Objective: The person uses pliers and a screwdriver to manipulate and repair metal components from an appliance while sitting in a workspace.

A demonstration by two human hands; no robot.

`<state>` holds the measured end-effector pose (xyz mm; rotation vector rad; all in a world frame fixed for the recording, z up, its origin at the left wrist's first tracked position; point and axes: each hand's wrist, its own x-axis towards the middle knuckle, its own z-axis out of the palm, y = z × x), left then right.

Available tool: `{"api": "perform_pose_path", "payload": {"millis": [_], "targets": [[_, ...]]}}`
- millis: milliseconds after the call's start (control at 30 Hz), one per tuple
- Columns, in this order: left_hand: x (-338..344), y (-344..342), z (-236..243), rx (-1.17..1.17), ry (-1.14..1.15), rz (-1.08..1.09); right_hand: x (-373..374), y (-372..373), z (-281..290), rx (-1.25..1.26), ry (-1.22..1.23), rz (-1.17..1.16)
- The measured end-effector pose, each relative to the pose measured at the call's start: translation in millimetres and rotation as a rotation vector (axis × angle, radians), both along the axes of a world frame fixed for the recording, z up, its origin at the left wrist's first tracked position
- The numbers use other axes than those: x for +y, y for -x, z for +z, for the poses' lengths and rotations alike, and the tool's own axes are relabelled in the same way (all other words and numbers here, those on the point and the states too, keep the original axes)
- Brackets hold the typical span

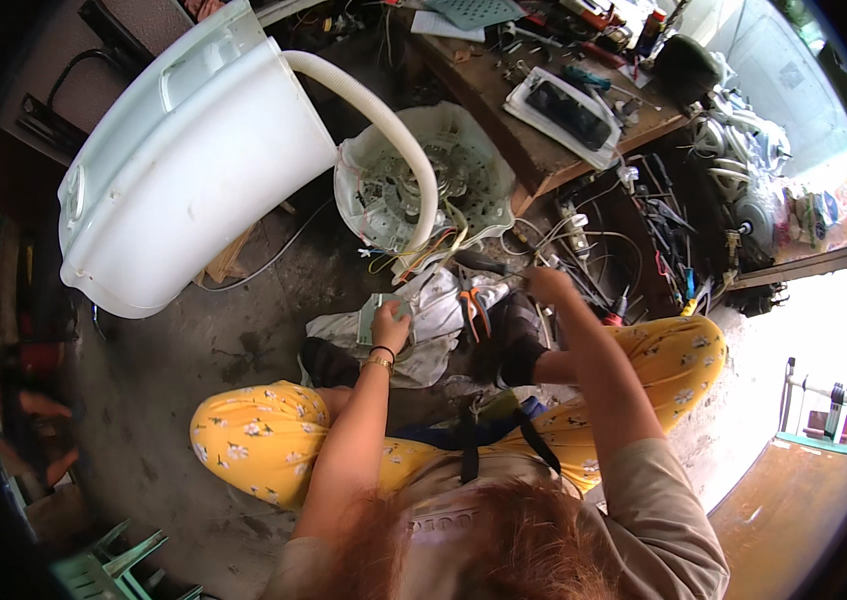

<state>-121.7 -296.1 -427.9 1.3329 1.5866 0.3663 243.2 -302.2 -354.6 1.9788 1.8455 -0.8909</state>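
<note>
Your left hand [391, 327] has its fingers closed on a flat grey-green piece [368, 318], over the pale cloth [431, 345] between your feet. Your right hand [551, 287] is beside a dark-handled tool [481, 262], perhaps gripping its thin end; how far those fingers close can't be told. Orange-handled pliers [481, 318] lie between your hands.

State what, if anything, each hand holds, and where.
The left hand holds a flat greenish piece, apparently by its right side; the right hand seems to hold a dark-handled tool by its shaft.
</note>
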Motion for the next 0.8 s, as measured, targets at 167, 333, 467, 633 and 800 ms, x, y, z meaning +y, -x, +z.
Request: {"api": "perform_pose_path", "payload": {"millis": [167, 333, 467, 633, 800], "targets": [[10, 18, 18, 0.464, -0.268, -0.545, -47, -51, -53, -0.372, -0.012, -0.097], [40, 14, 7, 0.593, -0.438, -0.76, -25, 35, -62, -0.032, -0.352, -0.162], [63, 12, 9, 0.668, -0.291, -0.893, -25, 131, -84, 0.001, -0.199, -0.251], [58, 15, 33, 0.395, 0.001, -0.975, -38, 138, -128, -0.176, -0.288, -0.266], [55, 35, 111, 0.283, 0.098, -0.876, -29, 142, -86, -0.109, -0.2, -0.391]]}}
